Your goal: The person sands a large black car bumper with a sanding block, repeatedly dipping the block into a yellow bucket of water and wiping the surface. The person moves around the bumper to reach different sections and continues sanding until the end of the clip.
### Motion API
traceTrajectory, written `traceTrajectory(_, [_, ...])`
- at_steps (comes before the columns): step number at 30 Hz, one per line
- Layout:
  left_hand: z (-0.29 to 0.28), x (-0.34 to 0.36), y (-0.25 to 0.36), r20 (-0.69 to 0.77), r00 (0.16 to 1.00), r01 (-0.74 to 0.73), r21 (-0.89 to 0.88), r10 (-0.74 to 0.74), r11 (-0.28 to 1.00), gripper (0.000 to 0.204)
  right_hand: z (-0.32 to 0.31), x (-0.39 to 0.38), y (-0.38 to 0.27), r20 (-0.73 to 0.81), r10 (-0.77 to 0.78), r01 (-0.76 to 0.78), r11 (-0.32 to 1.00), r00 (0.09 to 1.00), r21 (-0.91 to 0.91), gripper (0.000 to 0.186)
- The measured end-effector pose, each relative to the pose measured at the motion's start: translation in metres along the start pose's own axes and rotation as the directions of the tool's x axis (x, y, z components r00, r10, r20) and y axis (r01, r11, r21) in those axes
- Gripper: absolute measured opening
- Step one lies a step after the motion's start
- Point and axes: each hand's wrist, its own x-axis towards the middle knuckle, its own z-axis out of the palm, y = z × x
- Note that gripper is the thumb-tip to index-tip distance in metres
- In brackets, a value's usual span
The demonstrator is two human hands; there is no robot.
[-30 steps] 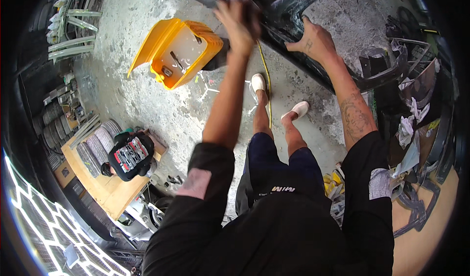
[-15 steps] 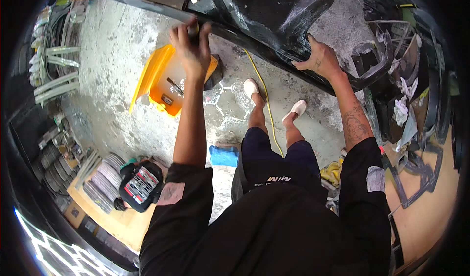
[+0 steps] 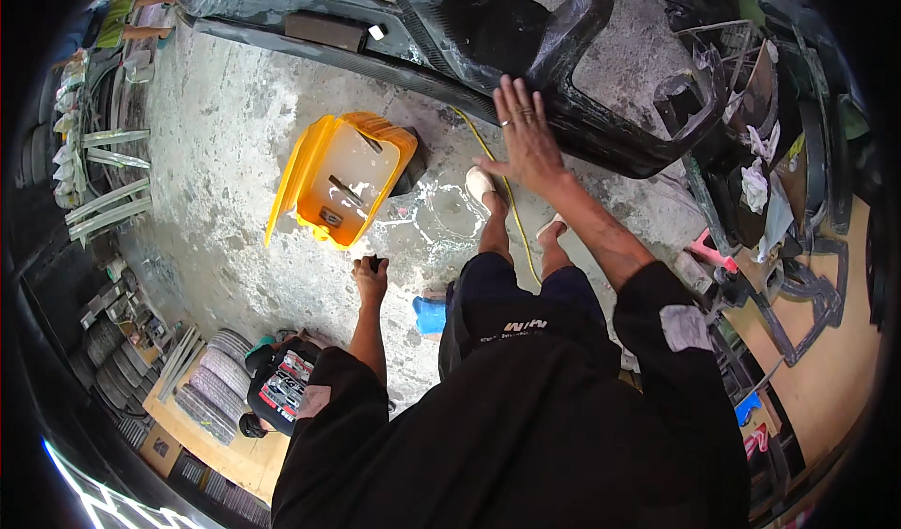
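Observation:
A large black car bumper [image 3: 460,22] with a woven carbon-like pattern and whitish smears spans the far side. My right hand [image 3: 527,139], a ring on one finger, is stretched out flat with its fingertips over the bumper's near edge. Whether the whole palm touches is unclear. Lower and to the left, away from the bumper, my left hand [image 3: 370,283] is closed around a small dark object [image 3: 376,262] whose kind I cannot make out. A brown block [image 3: 324,32] and a small white piece [image 3: 377,32] rest on the bumper.
An open yellow bin [image 3: 305,168] with cloudy liquid and tools stands on the stained floor. A yellow cable [image 3: 519,214] runs past my feet. Another person [image 3: 282,379] is at lower left beside stacked tyres [image 3: 221,369]. Black parts and a board [image 3: 826,360] lie right.
My left hand has come away from the bumper's edge, down toward my body. My right hand has shifted left along the bumper and flattened out. The view has moved a little.

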Motion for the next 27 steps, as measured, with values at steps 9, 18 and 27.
traceTrajectory(9, [-0.031,0.043,0.067,-0.181,0.968,-0.206,-0.183,0.173,0.961,0.035,-0.038,-0.171,0.021,0.432,0.350,-0.506,0.798,0.831,0.326,0.074])
traceTrajectory(18, [-0.059,0.064,0.201,-0.238,0.906,-0.403,-0.232,0.350,0.885,0.035,-0.136,-0.455,0.109,0.554,0.632,-0.822,0.536,0.543,0.193,0.030])
traceTrajectory(27, [-0.065,0.026,0.217,-0.257,0.959,-0.186,-0.260,0.118,0.948,0.036,-0.149,-0.486,0.150,0.799,0.480,-0.796,0.605,0.363,-0.002,0.027])
